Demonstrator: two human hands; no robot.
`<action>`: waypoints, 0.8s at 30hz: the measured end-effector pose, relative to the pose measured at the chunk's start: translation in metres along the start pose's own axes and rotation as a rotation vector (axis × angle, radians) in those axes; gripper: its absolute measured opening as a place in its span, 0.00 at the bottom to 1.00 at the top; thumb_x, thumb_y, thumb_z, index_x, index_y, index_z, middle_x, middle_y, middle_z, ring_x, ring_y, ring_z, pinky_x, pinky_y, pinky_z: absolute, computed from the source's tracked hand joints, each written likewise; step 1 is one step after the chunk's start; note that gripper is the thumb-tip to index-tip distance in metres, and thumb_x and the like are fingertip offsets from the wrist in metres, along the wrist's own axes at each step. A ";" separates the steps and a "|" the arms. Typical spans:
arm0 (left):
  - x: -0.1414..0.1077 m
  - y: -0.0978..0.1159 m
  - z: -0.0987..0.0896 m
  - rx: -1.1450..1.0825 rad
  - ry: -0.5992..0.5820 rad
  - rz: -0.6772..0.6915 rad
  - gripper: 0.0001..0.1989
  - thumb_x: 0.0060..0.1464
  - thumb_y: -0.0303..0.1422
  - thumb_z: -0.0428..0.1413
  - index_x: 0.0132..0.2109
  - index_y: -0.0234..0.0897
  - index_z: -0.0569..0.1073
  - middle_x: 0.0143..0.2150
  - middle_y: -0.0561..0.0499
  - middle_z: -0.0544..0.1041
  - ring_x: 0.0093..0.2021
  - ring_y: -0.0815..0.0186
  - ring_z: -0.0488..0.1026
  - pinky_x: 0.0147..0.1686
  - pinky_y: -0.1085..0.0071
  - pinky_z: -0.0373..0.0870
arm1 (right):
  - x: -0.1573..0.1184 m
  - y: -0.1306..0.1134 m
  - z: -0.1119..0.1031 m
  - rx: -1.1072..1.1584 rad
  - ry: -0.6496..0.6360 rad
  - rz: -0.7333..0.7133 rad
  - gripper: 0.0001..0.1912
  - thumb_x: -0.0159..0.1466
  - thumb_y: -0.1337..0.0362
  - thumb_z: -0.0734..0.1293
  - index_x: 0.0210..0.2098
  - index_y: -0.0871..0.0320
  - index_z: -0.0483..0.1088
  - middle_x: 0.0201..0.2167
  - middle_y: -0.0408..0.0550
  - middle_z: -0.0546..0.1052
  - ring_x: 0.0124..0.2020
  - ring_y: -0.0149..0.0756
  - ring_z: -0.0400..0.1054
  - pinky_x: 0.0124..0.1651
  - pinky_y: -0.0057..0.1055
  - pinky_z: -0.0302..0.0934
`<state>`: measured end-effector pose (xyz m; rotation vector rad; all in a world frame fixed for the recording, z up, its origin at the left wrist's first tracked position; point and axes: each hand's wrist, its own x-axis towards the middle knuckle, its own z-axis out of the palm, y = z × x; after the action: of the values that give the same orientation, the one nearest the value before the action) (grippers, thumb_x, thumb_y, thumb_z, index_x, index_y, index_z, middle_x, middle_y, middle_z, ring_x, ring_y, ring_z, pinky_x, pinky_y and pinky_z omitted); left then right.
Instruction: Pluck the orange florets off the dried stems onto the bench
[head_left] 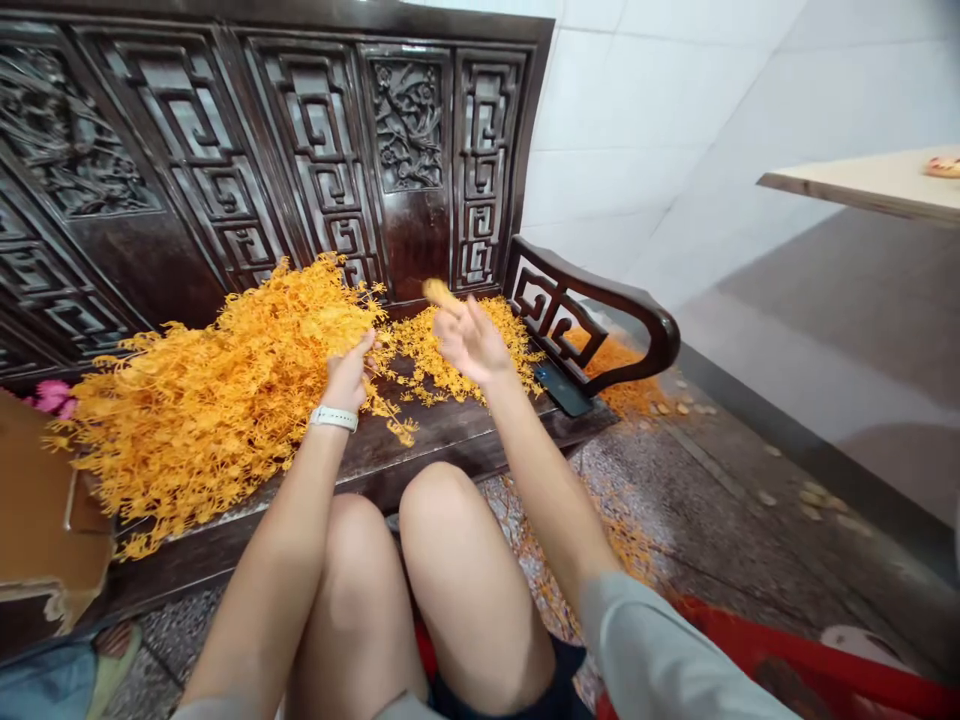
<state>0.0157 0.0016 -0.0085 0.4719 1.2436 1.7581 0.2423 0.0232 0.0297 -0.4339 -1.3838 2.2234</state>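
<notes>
Left hand (347, 382) and right hand (478, 348) are working apart.
The right is pinching a blurred yellow piece (439, 292); beside the left, its grip unclear, artificial flowers (225, 390) are crowding the bench (450, 428) edge, risking spills.

A pale band, whitish with small darker marks along it, circled the wrist just behind the bare left hand (349, 380); this wristband (334, 417) was slim and smooth-looking. Above the bare right hand (472, 340), a loose, plain light-grey sleeve (645, 630) ended near the elbow. More grey cloth (405, 708) showed at the waist, above very dark shorts (517, 690).
</notes>
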 end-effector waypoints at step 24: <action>0.003 -0.010 0.000 0.131 -0.099 -0.038 0.16 0.46 0.35 0.75 0.39 0.32 0.81 0.34 0.48 0.80 0.24 0.74 0.64 0.22 0.76 0.60 | -0.014 0.084 0.027 0.286 0.423 -0.094 0.15 0.60 0.64 0.76 0.43 0.56 0.71 0.32 0.45 0.78 0.33 0.33 0.76 0.36 0.29 0.74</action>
<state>0.0186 0.0047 -0.0178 0.6002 1.2943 1.6082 0.2211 -0.0353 -0.0338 -0.6721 -0.8379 2.0567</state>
